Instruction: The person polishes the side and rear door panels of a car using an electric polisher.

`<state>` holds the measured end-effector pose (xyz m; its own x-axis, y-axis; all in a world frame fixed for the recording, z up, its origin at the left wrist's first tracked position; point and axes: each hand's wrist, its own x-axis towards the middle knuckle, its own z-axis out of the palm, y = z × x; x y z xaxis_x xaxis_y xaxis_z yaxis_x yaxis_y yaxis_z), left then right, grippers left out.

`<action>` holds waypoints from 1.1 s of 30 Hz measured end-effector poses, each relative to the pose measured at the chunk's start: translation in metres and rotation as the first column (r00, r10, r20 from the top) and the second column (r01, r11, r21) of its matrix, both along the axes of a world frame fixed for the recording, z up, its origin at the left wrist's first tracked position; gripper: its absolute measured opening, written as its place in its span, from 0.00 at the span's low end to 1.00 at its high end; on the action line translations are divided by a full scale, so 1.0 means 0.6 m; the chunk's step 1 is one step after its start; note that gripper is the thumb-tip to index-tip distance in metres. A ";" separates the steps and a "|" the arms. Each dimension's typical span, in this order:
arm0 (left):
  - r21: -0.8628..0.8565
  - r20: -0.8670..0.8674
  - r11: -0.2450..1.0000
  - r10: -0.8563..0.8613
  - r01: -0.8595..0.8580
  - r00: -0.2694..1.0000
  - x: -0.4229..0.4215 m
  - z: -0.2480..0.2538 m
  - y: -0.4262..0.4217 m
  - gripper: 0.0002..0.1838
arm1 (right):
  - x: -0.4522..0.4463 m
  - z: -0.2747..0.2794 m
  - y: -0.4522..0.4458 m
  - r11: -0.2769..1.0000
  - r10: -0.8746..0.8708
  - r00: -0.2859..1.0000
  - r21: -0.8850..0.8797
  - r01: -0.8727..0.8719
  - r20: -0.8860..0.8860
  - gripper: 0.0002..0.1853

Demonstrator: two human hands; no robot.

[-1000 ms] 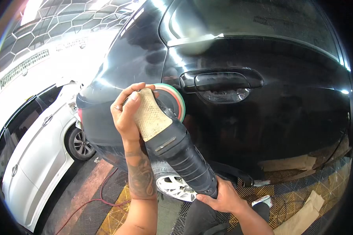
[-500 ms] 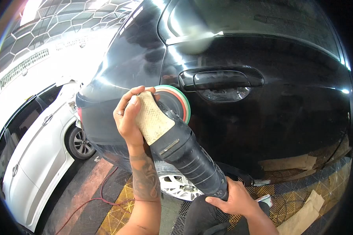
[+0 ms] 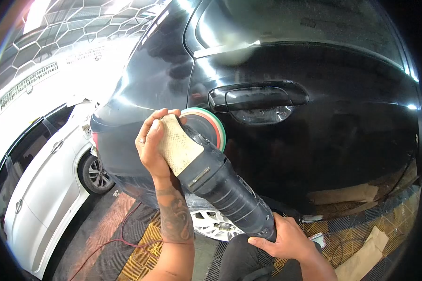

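A black car polisher point(image 3: 227, 194) runs diagonally in front of me, its head capped by a tan textured cover point(image 3: 180, 147). My left hand point(image 3: 151, 140) is closed around the head end, fingers over the top of the cover. My right hand point(image 3: 288, 236) grips the rear of the body. The round pad point(image 3: 219, 129), edged in green and red, faces the black car's rear side, just left of and below the door handle point(image 3: 258, 99). Whether the whole pad face touches the paint is hidden. The black car door point(image 3: 342, 136) has a glossy, reflective surface.
A white car point(image 3: 51, 178) stands at the left. A red cord or hose point(image 3: 119, 240) crosses the patterned floor tiles point(image 3: 143, 255). Brown paper point(image 3: 363, 257) lies at the lower right. The black car's white wheel point(image 3: 213, 225) is below the polisher.
The polisher pad and both hands sit slightly lower in view. The black car's handle appears a little further left and lower, so the view has also shifted.
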<state>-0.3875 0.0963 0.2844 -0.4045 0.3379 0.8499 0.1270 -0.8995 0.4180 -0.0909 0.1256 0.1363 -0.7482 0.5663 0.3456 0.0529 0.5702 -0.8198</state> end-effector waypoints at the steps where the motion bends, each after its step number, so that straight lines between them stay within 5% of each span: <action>1: -0.003 0.001 1.000 -0.001 0.001 1.000 0.004 -0.003 0.001 0.22 | 0.007 0.000 0.000 0.999 -0.004 0.998 -0.032 0.006 0.056 0.41; 8: 0.016 0.070 0.999 -0.041 0.040 0.997 0.034 -0.030 0.014 0.23 | 0.057 0.007 -0.006 0.999 -0.049 0.987 -0.014 0.052 0.151 0.43; 33: -0.025 0.061 0.998 -0.053 0.055 0.997 0.089 -0.026 0.031 0.23 | 0.101 0.015 -0.022 0.978 -0.171 0.984 -0.108 0.176 0.050 0.39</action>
<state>-0.3341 0.1151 0.2690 -0.4350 0.3826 0.8151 0.0527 -0.8929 0.4472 -0.0300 0.1121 0.1453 -0.6470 0.7222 0.2447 0.1769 0.4543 -0.8731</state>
